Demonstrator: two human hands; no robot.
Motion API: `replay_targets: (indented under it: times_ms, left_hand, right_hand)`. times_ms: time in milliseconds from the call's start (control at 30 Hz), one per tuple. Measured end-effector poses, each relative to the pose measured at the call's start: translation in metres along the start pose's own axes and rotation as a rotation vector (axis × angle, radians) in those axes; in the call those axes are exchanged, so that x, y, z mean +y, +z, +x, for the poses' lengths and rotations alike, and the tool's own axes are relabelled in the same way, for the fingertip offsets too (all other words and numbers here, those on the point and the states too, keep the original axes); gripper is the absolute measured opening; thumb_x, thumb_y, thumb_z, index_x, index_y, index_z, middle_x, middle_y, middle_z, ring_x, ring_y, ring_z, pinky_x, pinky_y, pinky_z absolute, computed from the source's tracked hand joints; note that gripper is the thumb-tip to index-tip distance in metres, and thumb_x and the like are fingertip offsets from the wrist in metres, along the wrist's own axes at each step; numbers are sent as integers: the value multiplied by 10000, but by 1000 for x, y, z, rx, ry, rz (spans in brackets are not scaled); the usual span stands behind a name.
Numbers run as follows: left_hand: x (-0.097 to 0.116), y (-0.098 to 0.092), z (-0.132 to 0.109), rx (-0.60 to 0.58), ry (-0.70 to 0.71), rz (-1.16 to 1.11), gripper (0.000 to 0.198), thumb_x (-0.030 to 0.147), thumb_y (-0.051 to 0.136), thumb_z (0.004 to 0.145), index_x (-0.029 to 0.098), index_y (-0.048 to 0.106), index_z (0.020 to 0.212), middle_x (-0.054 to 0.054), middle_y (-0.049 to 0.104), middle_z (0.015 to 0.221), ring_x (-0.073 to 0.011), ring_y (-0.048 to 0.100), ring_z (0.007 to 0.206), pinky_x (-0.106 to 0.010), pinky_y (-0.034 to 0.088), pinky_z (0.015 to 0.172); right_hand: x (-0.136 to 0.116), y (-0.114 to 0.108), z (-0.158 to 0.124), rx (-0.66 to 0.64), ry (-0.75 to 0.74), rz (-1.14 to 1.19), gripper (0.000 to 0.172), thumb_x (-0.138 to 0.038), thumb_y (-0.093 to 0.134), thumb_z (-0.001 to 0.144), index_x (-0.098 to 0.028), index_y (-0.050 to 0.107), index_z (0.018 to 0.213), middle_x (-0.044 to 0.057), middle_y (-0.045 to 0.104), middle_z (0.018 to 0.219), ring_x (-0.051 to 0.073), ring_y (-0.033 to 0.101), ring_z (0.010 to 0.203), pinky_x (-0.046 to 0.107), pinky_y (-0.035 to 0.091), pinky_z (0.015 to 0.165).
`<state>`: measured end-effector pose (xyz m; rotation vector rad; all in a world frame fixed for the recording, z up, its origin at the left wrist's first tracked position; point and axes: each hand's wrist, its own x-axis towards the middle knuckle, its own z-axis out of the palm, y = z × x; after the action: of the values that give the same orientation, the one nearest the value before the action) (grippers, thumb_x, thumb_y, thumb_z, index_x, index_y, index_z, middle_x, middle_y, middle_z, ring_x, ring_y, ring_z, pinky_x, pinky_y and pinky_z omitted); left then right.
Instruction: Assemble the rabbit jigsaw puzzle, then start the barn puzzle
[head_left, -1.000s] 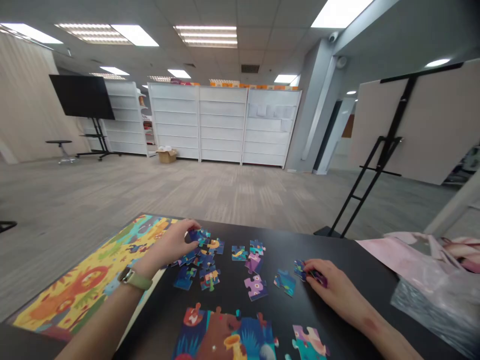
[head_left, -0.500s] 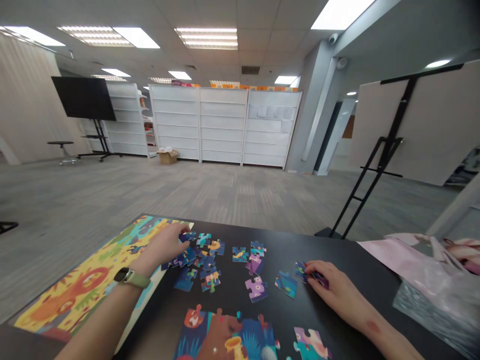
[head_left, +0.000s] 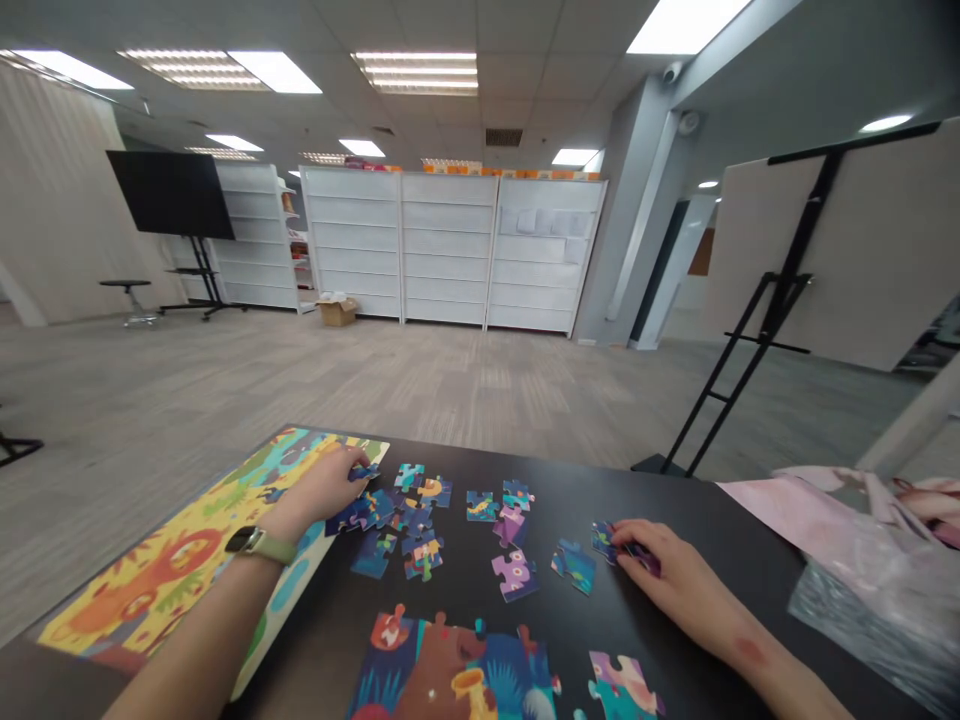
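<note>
- On the black tabletop (head_left: 465, 600) in front of you, loose jigsaw pieces lie scattered between both hands.
- Your left hand (head_left: 322, 490) is out at the far left, its fingertips pinched on a small dark-blue jigsaw piece (head_left: 365, 470).
- That piece sits at the corner of the bright yellow-and-orange jungle picture sheet (head_left: 172, 560), and your wrist lies across the sheet's edge.
- An olive-strapped wristwatch (head_left: 262, 545) shows on that arm.
- Just right of your fingers is a heap of blue and teal pieces (head_left: 405, 510), touching and overlapping.
- Your right hand (head_left: 667, 575) rests low on the table, well apart from the left.
- Its fingers curl over a small dark-purple piece (head_left: 643, 555); I can't tell whether you're pinching it or only pressing it down.
- A blue piece (head_left: 602, 538) lies just beside those fingertips and a teal one (head_left: 574, 565) near it.
- A lone lilac piece (head_left: 514, 575) sits mid-table.
- Nearest you is a joined-up blue-and-brown section (head_left: 450, 680).
- A crumpled pink plastic bag (head_left: 825, 530) lies far right.
</note>
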<state>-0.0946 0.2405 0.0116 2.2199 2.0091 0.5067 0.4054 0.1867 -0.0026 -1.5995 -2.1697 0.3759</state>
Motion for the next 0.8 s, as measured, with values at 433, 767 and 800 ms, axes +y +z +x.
replay_targets:
  times_ms: [433, 767, 800]
  left_hand:
    - [27, 35, 3, 50, 112, 16, 430, 284, 527, 914, 216, 608, 1331, -117, 571, 1443, -327, 465, 1348, -473, 337, 1134]
    - [32, 36, 8, -2, 163, -195, 544, 311, 606, 805, 170, 620, 1331, -129, 684, 1174, -309, 647, 1064, -402, 487, 946]
    - [31, 31, 8, 15, 157, -218, 529, 346, 610, 802, 177, 638, 1303, -114, 689, 1102, -300, 656, 990, -396, 498, 899]
  right_hand:
    - [5, 3, -1, 6, -12, -14, 252, -410, 502, 891, -255, 696, 933, 80, 722, 1147, 277, 646, 1073, 435, 495, 973]
    - [-4, 0, -2, 5, -13, -28, 195, -320, 531, 876, -242, 702, 930, 70, 725, 1133, 254, 647, 1063, 409, 484, 974]
    - [-4, 0, -2, 8, -18, -25, 189, -310, 535, 873, -238, 701, 927, 74, 726, 1126, 254, 649, 1051, 413, 487, 965]
